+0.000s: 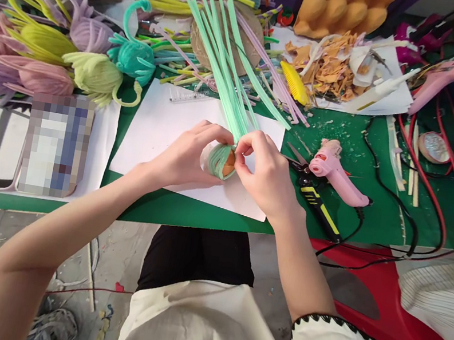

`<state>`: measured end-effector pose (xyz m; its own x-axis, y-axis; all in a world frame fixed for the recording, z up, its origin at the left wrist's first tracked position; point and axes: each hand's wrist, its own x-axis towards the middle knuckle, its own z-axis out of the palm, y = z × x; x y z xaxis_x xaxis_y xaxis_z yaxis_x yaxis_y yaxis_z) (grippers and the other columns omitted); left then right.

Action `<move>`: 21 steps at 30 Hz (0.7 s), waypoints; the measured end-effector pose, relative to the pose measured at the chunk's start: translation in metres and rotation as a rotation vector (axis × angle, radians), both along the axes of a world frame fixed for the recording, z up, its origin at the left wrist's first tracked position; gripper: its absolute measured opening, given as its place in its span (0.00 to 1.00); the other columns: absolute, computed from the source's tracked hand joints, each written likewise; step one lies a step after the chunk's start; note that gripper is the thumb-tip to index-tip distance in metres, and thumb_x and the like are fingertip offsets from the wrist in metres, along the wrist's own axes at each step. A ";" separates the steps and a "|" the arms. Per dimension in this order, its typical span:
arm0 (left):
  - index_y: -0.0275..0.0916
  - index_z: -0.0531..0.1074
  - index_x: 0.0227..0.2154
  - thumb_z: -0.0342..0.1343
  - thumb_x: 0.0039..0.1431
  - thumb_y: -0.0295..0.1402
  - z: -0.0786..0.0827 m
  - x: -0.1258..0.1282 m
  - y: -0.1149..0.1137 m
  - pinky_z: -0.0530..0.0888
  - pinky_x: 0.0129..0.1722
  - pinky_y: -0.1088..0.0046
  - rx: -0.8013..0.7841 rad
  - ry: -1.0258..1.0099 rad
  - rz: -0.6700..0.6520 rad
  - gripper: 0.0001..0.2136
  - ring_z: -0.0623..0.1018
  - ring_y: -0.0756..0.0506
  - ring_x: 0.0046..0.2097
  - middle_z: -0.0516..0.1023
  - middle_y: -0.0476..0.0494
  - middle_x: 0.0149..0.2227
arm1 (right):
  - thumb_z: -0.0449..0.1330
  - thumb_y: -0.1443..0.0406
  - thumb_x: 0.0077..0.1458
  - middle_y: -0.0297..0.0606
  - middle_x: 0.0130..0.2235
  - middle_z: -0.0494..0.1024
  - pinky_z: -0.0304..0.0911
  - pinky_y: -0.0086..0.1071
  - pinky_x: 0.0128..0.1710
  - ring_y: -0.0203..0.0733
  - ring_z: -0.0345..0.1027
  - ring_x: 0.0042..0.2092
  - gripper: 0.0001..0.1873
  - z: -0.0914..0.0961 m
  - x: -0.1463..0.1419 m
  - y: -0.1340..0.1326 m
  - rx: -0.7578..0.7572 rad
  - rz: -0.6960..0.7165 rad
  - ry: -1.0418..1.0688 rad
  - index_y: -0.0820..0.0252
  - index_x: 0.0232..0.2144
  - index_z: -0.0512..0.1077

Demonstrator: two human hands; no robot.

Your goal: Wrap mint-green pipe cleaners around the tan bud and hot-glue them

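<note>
My left hand (189, 149) curves around a small rounded piece wrapped in mint green pipe cleaner (218, 161), its thumb below and fingers above. An orange-brown core, like egg-carton pulp, shows at the wrapped piece's right side. Thumb and forefinger of my right hand (266, 171) are pinched together at that side, on a mint strand as far as I can see; the fingertips partly hide it. Loose mint green pipe cleaners (221, 70) fan away behind both hands. Beneath lies a sheet of white paper (144, 142).
To the right lie black-and-yellow pliers (319, 206) and a pink glue gun (339, 177) with cables. Finished pipe-cleaner swans (135, 56) crowd the left, above a phone (56, 147). Orange carton scraps (331, 65), a yellow cutter (294, 82) and an egg carton (345, 10) sit behind.
</note>
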<state>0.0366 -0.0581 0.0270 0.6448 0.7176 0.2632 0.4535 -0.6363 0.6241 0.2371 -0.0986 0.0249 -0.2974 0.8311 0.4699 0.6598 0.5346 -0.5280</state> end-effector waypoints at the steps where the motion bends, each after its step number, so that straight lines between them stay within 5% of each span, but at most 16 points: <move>1: 0.43 0.70 0.46 0.68 0.47 0.31 0.000 0.000 0.000 0.74 0.49 0.65 0.004 -0.006 -0.001 0.22 0.77 0.42 0.48 0.79 0.48 0.46 | 0.52 0.76 0.59 0.33 0.35 0.72 0.71 0.39 0.43 0.42 0.71 0.39 0.12 0.000 0.000 0.000 0.002 0.005 0.003 0.52 0.37 0.62; 21: 0.42 0.67 0.49 0.71 0.46 0.35 -0.003 -0.001 -0.004 0.76 0.51 0.61 -0.010 0.038 0.062 0.27 0.78 0.39 0.51 0.77 0.44 0.49 | 0.58 0.74 0.57 0.35 0.35 0.80 0.69 0.36 0.39 0.42 0.74 0.36 0.09 0.009 0.004 0.001 -0.127 -0.083 0.011 0.56 0.35 0.73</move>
<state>0.0358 -0.0620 0.0243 0.6081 0.7592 0.2318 0.5154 -0.5997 0.6122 0.2415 -0.0976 0.0341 -0.2202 0.9056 0.3625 0.6929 0.4068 -0.5953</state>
